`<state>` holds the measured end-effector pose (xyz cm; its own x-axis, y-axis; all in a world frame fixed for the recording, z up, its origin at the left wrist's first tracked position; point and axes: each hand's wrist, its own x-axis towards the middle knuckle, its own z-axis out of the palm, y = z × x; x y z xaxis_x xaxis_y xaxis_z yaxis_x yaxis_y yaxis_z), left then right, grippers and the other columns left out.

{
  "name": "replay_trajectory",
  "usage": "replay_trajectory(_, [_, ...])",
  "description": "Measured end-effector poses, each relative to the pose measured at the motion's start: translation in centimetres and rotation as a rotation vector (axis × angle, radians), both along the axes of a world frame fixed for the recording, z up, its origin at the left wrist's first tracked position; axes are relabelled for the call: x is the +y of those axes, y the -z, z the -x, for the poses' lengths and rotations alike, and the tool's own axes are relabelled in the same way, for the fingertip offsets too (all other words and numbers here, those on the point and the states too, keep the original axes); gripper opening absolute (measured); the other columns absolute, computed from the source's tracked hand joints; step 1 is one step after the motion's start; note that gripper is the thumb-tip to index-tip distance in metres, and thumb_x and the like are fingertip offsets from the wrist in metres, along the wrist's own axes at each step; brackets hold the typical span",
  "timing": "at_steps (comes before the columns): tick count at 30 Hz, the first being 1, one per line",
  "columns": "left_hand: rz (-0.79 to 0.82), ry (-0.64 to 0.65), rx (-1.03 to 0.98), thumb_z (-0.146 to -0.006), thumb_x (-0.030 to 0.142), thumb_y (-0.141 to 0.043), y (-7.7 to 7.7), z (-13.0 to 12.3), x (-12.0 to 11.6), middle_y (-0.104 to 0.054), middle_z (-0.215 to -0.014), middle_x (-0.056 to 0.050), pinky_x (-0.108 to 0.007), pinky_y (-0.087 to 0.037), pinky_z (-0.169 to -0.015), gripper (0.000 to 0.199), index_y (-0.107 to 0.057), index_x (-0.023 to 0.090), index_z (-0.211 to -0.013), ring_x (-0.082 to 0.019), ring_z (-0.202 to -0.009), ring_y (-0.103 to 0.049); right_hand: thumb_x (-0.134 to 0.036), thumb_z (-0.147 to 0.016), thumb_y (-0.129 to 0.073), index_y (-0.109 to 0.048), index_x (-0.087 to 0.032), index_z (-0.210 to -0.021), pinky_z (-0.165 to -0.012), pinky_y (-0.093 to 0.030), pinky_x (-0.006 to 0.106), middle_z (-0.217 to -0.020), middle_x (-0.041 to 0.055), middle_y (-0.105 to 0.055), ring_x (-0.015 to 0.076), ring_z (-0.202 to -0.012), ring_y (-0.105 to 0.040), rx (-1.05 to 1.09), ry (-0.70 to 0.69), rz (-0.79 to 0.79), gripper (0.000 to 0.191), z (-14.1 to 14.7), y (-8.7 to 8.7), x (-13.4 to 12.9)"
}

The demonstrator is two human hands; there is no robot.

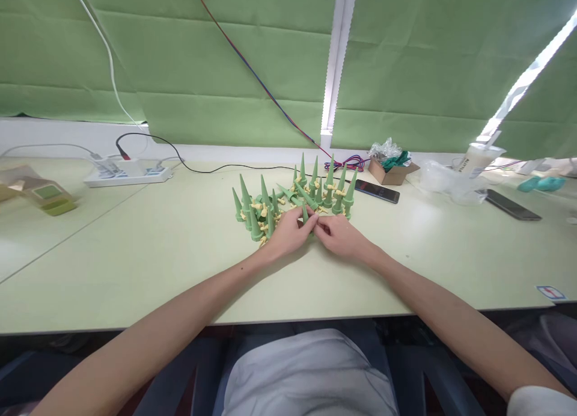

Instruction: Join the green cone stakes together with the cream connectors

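My left hand (288, 231) is closed around a small green cone (305, 213), its tip showing above the fingers. Against it, fingers pinched together, is my right hand (339, 234); what those fingertips hold at the cone's lower part is too small and hidden to make out. Around my hands stand several green cones with wider bases, one group at the left (255, 223) and another at the right (348, 193). Between the groups a few cones (306, 196) lie tilted over. Small pale yellow pieces (258, 207) hang on or sit among the cones.
Behind the cones lies a phone (377, 191) beside a small cardboard box (391, 172). Farther right are a plastic cup (480, 159), a clear bag and a second phone (512, 204). A power strip (128, 174) with a black cable is at the back left.
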<state>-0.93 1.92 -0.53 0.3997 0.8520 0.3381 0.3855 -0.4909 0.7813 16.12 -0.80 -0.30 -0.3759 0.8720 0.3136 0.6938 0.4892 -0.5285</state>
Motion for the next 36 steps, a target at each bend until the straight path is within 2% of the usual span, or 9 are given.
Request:
replay_trajectory(7, [-0.025,0.008,0.0,-0.094,0.043,-0.053,-0.28,-0.1,-0.11,-0.07,-0.085,-0.003,-0.028,-0.042,-0.061,0.029,-0.066,0.017,-0.088,-0.013,-0.063,-0.052,-0.021,-0.095,-0.046,-0.038,-0.021,-0.063,-0.056,-0.026,0.028,-0.054,-0.0042,-0.044,0.0104,-0.051,-0.034,0.001,0.005,-0.022,0.032,-0.06,0.03,-0.06])
replay_trajectory(18, [0.043,0.022,-0.026,-0.093,0.043,-0.055,-0.24,-0.12,-0.09,-0.071,-0.09,-0.004,-0.029,-0.044,-0.061,0.029,-0.06,0.016,-0.081,-0.013,-0.063,-0.057,-0.021,-0.094,-0.046,-0.037,-0.021,-0.062,-0.056,-0.025,0.029,-0.052,-0.0045,-0.042,0.0096,-0.049,-0.03,-0.004,0.015,-0.027,0.034,0.15,-0.34,-0.33])
replay_trajectory(27, [-0.021,0.015,-0.03,-0.096,0.047,-0.052,-0.13,-0.02,0.0,-0.065,-0.077,-0.001,-0.027,-0.036,-0.055,0.034,-0.066,0.017,-0.091,-0.011,-0.057,-0.044,-0.023,-0.098,-0.041,-0.041,-0.02,-0.066,-0.058,-0.026,0.029,-0.056,-0.0031,-0.046,0.0105,-0.05,-0.034,-0.002,0.0,-0.038,0.032,0.06,-0.08,0.01])
replay_trajectory(36, [-0.014,-0.002,-0.054,-0.097,0.05,-0.049,0.14,-0.1,-0.01,-0.062,-0.075,-0.002,-0.028,-0.032,-0.053,0.037,-0.065,0.016,-0.09,-0.011,-0.056,-0.042,-0.026,-0.098,-0.04,-0.039,-0.021,-0.063,-0.057,-0.027,0.028,-0.056,-0.0024,-0.047,0.0112,-0.053,-0.036,0.099,-0.002,0.0,0.036,0.05,0.35,0.46])
